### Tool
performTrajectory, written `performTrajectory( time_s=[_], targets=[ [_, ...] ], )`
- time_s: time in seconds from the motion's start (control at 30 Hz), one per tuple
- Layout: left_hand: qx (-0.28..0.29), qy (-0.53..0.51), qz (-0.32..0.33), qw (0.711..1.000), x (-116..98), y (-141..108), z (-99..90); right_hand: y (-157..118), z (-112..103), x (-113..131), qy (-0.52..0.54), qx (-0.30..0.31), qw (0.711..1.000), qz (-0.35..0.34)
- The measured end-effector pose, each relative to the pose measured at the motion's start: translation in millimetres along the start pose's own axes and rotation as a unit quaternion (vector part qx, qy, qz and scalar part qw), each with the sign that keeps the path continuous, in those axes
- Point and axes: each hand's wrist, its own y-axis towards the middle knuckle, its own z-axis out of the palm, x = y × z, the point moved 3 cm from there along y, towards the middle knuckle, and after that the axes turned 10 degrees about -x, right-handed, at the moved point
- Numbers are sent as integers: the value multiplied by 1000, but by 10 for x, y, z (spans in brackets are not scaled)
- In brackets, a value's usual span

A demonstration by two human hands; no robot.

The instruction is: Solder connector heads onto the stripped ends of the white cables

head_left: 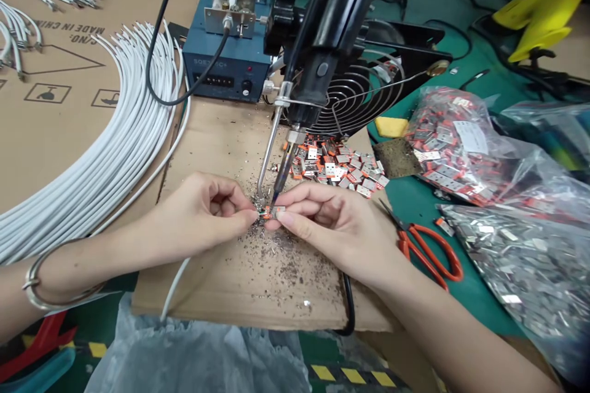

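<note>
My left hand [214, 209] pinches the end of a white cable [175, 288], whose thin wires show at my fingertips. Between finger and thumb of my right hand [318, 215] is a small USB connector [275, 212] with an orange part. The wires meet the connector's left end, just under the tip of a soldering iron [288, 166] on a stand. A thin metal feed tube [268, 156] ends beside the iron's tip. Behind my right hand lies a pile of loose USB connectors [341, 166].
White cables [133, 129] lie bundled at left. A blue solder feeder [225, 67] and a fan [341, 98] stand behind. Red-handled scissors [433, 255], a yellow sponge [391, 127], a bag of connectors [452, 135] and a bag of metal pieces [525, 264] are at right. Solder specks cover the cardboard [207, 301].
</note>
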Motion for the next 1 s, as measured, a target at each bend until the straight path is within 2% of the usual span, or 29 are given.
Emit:
performTrajectory(
  time_s=[0.43,0.67,1.0],
  targets=[
    [-8,-25,4,1000,11,-21,12,-1,-21,-10,50,43,998,-1],
    [-11,-34,21,999,46,-1,16,1,-16,-2,18,20,1000,9],
    [-15,-44,18,999,39,-21,4,-12,-28,-5,22,29,999,2]
  ],
)
